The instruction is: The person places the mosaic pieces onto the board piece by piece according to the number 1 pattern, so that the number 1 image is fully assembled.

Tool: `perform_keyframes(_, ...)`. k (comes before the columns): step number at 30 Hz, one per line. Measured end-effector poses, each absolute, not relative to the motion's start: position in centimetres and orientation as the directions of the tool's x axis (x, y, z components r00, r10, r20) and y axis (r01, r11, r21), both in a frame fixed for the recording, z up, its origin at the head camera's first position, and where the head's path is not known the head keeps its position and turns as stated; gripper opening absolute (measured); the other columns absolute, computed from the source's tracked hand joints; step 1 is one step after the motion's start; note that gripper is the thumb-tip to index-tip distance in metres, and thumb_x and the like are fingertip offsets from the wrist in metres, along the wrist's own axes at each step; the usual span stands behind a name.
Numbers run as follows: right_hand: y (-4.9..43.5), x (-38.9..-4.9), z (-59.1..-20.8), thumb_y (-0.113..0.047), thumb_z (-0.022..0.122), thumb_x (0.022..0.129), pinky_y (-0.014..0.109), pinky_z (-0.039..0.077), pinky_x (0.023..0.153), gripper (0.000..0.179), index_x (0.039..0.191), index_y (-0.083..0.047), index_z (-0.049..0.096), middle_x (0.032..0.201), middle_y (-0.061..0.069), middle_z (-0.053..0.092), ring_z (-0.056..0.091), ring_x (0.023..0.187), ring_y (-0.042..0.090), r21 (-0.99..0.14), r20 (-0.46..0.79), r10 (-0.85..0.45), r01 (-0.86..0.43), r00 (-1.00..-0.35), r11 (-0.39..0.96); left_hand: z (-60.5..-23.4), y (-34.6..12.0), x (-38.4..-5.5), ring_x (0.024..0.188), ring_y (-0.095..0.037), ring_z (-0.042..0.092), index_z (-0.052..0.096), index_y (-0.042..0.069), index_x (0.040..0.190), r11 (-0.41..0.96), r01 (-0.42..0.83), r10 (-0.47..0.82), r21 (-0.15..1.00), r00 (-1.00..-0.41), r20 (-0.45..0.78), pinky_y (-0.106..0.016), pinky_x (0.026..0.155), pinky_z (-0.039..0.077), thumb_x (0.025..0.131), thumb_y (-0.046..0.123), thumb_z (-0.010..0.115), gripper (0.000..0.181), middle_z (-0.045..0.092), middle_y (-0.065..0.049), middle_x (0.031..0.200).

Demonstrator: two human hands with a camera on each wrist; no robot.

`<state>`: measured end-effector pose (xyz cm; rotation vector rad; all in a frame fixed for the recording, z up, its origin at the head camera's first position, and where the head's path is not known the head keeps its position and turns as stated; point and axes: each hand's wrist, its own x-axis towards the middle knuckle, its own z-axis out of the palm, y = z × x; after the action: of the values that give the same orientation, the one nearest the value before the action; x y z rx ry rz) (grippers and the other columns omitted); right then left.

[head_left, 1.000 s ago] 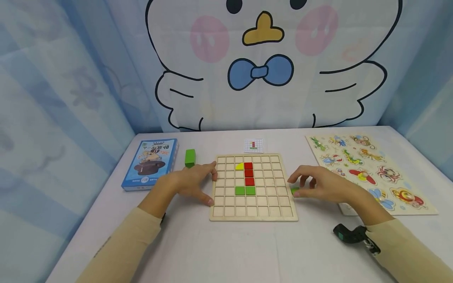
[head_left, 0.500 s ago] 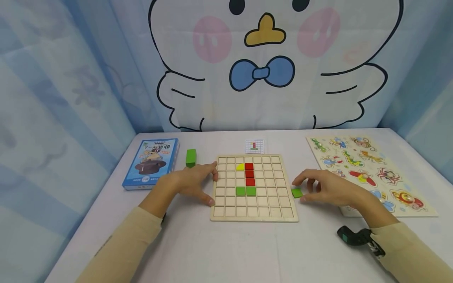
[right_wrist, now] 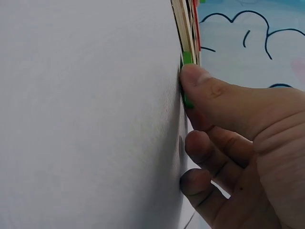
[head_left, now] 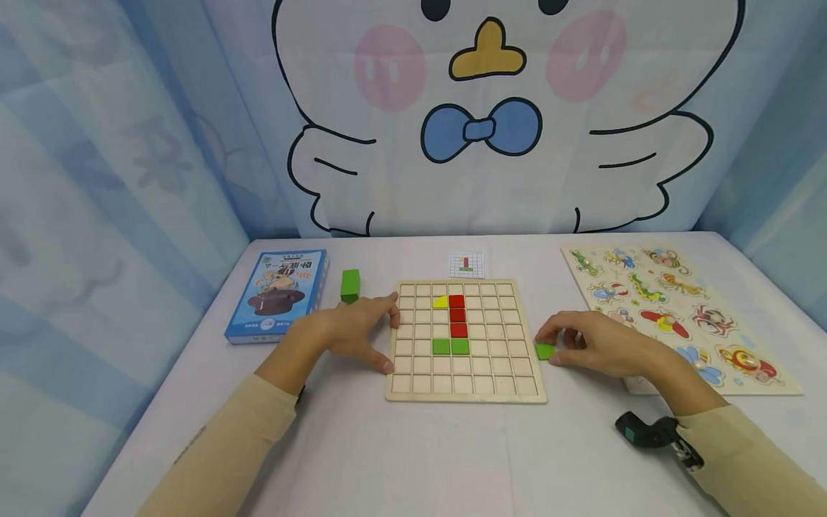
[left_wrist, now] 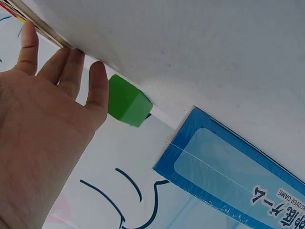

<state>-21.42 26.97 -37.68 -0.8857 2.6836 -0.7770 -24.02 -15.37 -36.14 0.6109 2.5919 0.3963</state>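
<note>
A wooden grid board (head_left: 413, 388) lies in the middle of the table, holding a yellow piece (head_left: 441, 302), a column of red squares (head_left: 457, 316) and two green squares (head_left: 450, 346). My left hand (head_left: 345, 329) rests against the board's left edge, fingers and thumb spread. In the left wrist view that hand (left_wrist: 52, 109) shows its palm. At the board's right edge, a loose green square tile (head_left: 545, 352) lies on the table. My right hand (head_left: 597, 343) pinches it between thumb and index finger; the right wrist view shows the thumb on the tile (right_wrist: 187, 57).
A small pattern card (head_left: 466, 265) lies behind the board. To the left stand a green block (head_left: 350, 286) and a blue game box (head_left: 276, 296). An insect puzzle board (head_left: 685, 316) lies at right, partly under my right forearm.
My right hand has drawn back slightly from the board's edge, uncovering more of the green tile, then its fingertips closed in on the tile. The left hand stays put.
</note>
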Motion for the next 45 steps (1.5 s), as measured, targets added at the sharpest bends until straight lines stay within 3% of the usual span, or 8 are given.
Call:
perform_keyframes(5, 27.0, -21.2, -37.3, -0.028, 0.071, 0.099, 0.025, 0.049, 0.074, 0.033, 0.130, -0.022, 0.062, 0.110, -0.008, 0.063, 0.058, 0.088, 0.008, -0.544, -0.044, -0.587, -0.473, -0.808, 0.693, -36.2, -15.5, -24.0, 0.144, -0.021, 0.038, 0.050, 0.033, 0.113, 0.859, 0.347, 0.480, 0.378, -0.801, -0.356, -0.057, 0.119, 0.031, 0.072, 0.050, 0.092, 0.061, 0.017, -0.003, 0.173)
perform_keyframes(10, 27.0, -21.1, -36.8, -0.029, 0.068, 0.101, 0.027, 0.050, 0.078, 0.030, 0.129, -0.022, 0.061, 0.115, -0.008, 0.065, 0.059, 0.095, 0.011, -0.578, -0.061, -0.574, -0.440, -0.816, 0.687, -36.2, -15.6, -24.0, 0.152, -0.024, 0.032, 0.049, 0.033, 0.112, 0.856, 0.347, 0.485, 0.385, -0.797, -0.359, -0.062, 0.120, 0.027, 0.072, 0.050, 0.092, 0.061, 0.016, -0.003, 0.173)
perform_keyframes(18, 26.4, -21.0, -36.6, -0.025, 0.068, 0.100, 0.026, 0.051, 0.079, 0.028, 0.127, -0.026, 0.061, 0.118, -0.011, 0.066, 0.060, 0.098, 0.010, -0.595, 0.003, -0.602, -0.485, -0.799, 0.641, -36.0, -15.5, -24.2, 0.139, -0.020, 0.043, 0.048, 0.034, 0.113, 0.848, 0.365, 0.500, 0.385, -0.791, -0.352, -0.057, 0.117, 0.033, 0.072, 0.051, 0.091, 0.061, 0.024, -0.002, 0.171)
perform_keyframes(21, 26.1, -20.9, -36.7, -0.026, 0.068, 0.100, 0.026, 0.052, 0.079, 0.029, 0.128, -0.027, 0.060, 0.120, -0.011, 0.064, 0.060, 0.097, 0.010, -0.605, 0.006, -0.606, -0.485, -0.796, 0.631, -36.1, -15.4, -24.1, 0.136, -0.019, 0.044, 0.049, 0.035, 0.112, 0.850, 0.356, 0.496, 0.388, -0.788, -0.365, -0.053, 0.116, 0.035, 0.072, 0.052, 0.091, 0.060, 0.021, 0.000, 0.172)
perform_keyframes(26, 25.5, -21.2, -36.8, -0.025, 0.067, 0.101, 0.026, 0.051, 0.076, 0.027, 0.128, -0.025, 0.061, 0.122, -0.009, 0.063, 0.059, 0.095, 0.011, -0.607, 0.015, -0.624, -0.503, -0.781, 0.615, -36.2, -15.4, -23.9, 0.140, -0.020, 0.043, 0.050, 0.034, 0.111, 0.847, 0.357, 0.500, 0.394, -0.787, -0.363, -0.050, 0.117, 0.035, 0.072, 0.051, 0.092, 0.059, 0.016, 0.000, 0.173)
perform_keyframes(37, 23.0, -22.7, -36.3, -0.020, 0.069, 0.100, 0.028, 0.053, 0.078, 0.027, 0.126, -0.022, 0.061, 0.118, -0.009, 0.065, 0.060, 0.095, 0.012, -0.603, 0.047, -0.678, -0.561, -0.734, 0.566, -36.2, -15.6, -24.0, 0.143, -0.018, 0.041, 0.050, 0.034, 0.113, 0.845, 0.361, 0.499, 0.395, -0.799, -0.336, -0.056, 0.119, 0.030, 0.071, 0.051, 0.092, 0.062, 0.025, -0.002, 0.170)
perform_keyframes(45, 21.6, -23.1, -36.4, -0.028, 0.072, 0.098, 0.027, 0.051, 0.077, 0.027, 0.122, -0.020, 0.064, 0.115, -0.007, 0.067, 0.059, 0.094, 0.013, -0.642, 0.057, -0.704, -0.566, -0.708, 0.517, -36.4, -15.4, -23.9, 0.138, -0.018, 0.042, 0.050, 0.033, 0.113, 0.847, 0.352, 0.492, 0.399, -0.804, -0.334, -0.053, 0.119, 0.032, 0.071, 0.050, 0.093, 0.063, 0.027, -0.002, 0.170)
